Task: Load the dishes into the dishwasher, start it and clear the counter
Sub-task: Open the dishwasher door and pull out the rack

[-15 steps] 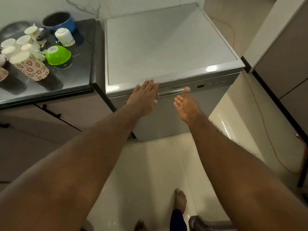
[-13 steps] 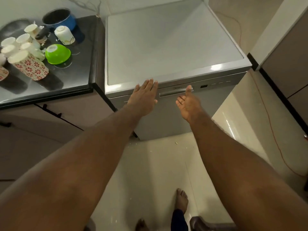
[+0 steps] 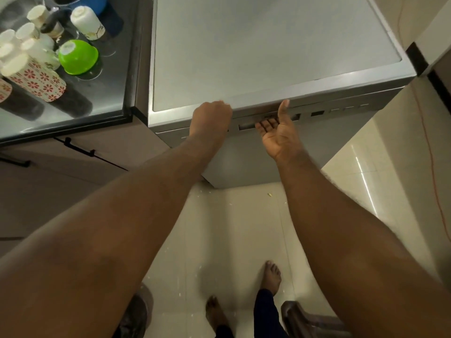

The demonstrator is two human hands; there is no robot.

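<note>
Grey dishwasher (image 3: 268, 45) on cream tiles (image 3: 231, 240)

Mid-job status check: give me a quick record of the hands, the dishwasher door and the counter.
dishwasher door: shut
left hand: fingers curled at the door's top edge; grip unclear
right hand: palm up, fingers hooked in the handle recess
counter: upturned cups and green bowl, not loaded yet

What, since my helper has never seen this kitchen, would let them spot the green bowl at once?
Find the grey dishwasher; the dark counter sits to its left. Among the pale cups there, the green bowl lies upside down. It is the only bright green, squat piece.
</note>
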